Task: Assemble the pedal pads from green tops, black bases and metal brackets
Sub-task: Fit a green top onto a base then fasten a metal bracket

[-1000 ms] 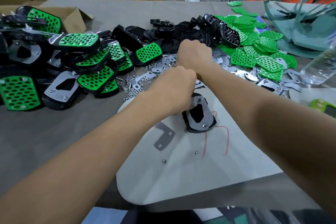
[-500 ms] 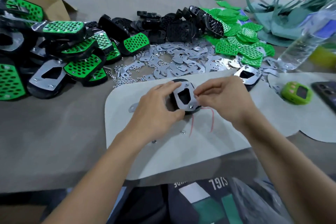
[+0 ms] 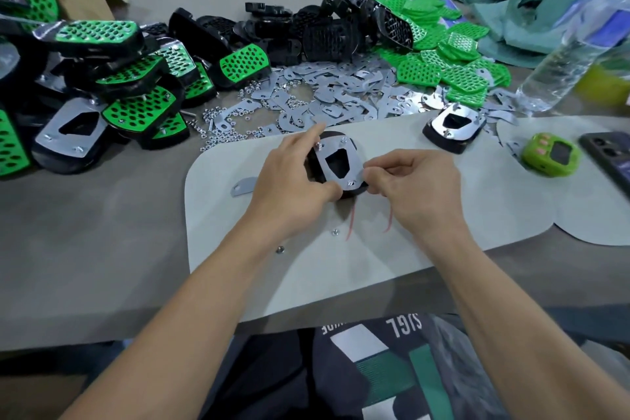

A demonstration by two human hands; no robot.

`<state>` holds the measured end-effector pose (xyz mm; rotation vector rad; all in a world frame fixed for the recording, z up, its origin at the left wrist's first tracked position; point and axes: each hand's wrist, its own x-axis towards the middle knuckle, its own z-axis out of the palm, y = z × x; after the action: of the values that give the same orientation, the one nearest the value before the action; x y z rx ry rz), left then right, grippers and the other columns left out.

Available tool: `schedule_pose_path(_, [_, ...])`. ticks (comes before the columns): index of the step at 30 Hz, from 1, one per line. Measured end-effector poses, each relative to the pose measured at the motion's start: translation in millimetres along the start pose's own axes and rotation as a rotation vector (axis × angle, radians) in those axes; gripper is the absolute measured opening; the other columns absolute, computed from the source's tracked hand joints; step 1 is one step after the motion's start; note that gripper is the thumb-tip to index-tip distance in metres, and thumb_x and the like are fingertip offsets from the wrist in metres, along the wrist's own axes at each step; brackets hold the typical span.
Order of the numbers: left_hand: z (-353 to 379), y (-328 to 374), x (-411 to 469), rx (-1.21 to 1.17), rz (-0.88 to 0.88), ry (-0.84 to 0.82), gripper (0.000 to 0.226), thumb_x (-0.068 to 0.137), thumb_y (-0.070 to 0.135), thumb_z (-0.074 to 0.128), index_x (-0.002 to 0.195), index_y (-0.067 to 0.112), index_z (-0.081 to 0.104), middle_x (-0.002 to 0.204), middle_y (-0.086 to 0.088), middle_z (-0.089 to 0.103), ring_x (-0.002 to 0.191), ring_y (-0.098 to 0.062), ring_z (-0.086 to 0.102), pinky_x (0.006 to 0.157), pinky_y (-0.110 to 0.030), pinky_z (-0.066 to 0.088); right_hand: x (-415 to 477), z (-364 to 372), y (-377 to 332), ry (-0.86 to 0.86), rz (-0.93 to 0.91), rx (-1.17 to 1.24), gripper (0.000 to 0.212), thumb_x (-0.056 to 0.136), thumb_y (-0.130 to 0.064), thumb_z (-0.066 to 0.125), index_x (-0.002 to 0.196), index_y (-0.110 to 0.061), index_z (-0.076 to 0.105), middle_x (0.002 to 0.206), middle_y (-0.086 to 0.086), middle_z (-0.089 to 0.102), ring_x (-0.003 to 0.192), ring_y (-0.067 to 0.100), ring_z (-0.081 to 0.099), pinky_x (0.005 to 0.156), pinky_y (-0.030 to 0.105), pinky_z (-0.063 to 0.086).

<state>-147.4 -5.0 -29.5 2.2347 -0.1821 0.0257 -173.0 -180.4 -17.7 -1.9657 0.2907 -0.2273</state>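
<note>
A pedal pad (image 3: 335,164) lies bracket side up on the pale mat (image 3: 238,249), its metal bracket over a black base. My left hand (image 3: 289,177) holds its left edge, thumb at the near corner and index finger stretched along the far corner. My right hand (image 3: 409,184) pinches at the bracket's near right corner, where a small nut sits. Behind lie loose metal brackets (image 3: 341,99), black bases (image 3: 306,31) and green tops (image 3: 443,61).
Finished pads (image 3: 102,89) are heaped at the left, and one more pad (image 3: 453,128) lies bracket up at the right. Loose nuts (image 3: 221,133) lie by the mat, a small bracket (image 3: 243,186) on it. A green timer (image 3: 549,153), phone (image 3: 610,160) and water bottle (image 3: 572,54) sit at the right.
My right hand came back from the pile of brackets to the pad's near right corner. My left hand shifted its hold along the pad's left edge. The camera tilted down.
</note>
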Motion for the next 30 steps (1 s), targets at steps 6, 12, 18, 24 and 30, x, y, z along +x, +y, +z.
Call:
schedule_pose_path(6, [-0.1, -0.9, 6.6, 0.000, -0.013, 0.040, 0.079, 0.065, 0.013, 0.088, 0.137, 0.030, 0.062, 0.131, 0.013, 0.051, 0.119, -0.012, 0.052, 0.089, -0.017, 0.033, -4.6, -0.4, -11.4, 0.084, -0.136, -0.125, 0.023, 0.080, -0.018, 0.078, 0.066, -0.035, 0.073, 0.065, -0.020, 0.071, 0.063, 0.002, 0.069, 0.067, 0.023, 0.058])
schedule_pose_path(12, [0.8, -3.0, 9.6, -0.057, -0.022, 0.066, 0.079, 0.059, 0.011, 0.092, 0.132, 0.029, 0.067, 0.128, 0.013, 0.054, 0.107, -0.008, 0.051, 0.088, -0.020, 0.038, 1.3, -6.2, -21.5, -0.164, -0.256, -0.288, 0.024, 0.079, -0.006, 0.072, 0.080, -0.029, 0.079, 0.067, -0.021, 0.071, 0.061, -0.004, 0.067, 0.064, 0.013, 0.056])
schedule_pose_path(18, [0.3, -5.0, 9.1, -0.074, -0.009, 0.073, 0.078, 0.059, 0.013, 0.091, 0.131, 0.031, 0.067, 0.126, 0.016, 0.053, 0.108, -0.006, 0.053, 0.084, -0.010, 0.037, 9.8, -9.1, -33.3, -0.249, -0.367, -0.451, 0.010, 0.070, -0.016, 0.080, 0.071, -0.026, 0.079, 0.061, -0.018, 0.069, 0.063, 0.002, 0.067, 0.064, 0.024, 0.052])
schedule_pose_path(24, [0.3, -6.1, 9.0, -0.092, -0.009, 0.056, 0.078, 0.060, 0.015, 0.092, 0.132, 0.033, 0.067, 0.128, 0.017, 0.053, 0.103, -0.008, 0.054, 0.080, -0.008, 0.037, 14.1, -8.3, -39.5, -0.340, -0.488, -0.639, 0.006, 0.074, -0.021, 0.083, 0.072, -0.026, 0.080, 0.062, -0.010, 0.071, 0.065, 0.009, 0.067, 0.067, 0.026, 0.050])
schedule_pose_path(30, [-1.4, -4.1, 9.3, -0.110, -0.013, 0.031, 0.083, 0.053, 0.023, 0.089, 0.133, 0.031, 0.067, 0.129, 0.016, 0.053, 0.098, -0.009, 0.055, 0.085, -0.020, 0.043, 16.0, -8.2, -51.2, -0.432, -0.588, -0.752, 0.005, 0.074, -0.020, 0.078, 0.070, -0.025, 0.078, 0.060, -0.004, 0.069, 0.062, 0.014, 0.062, 0.065, 0.032, 0.051])
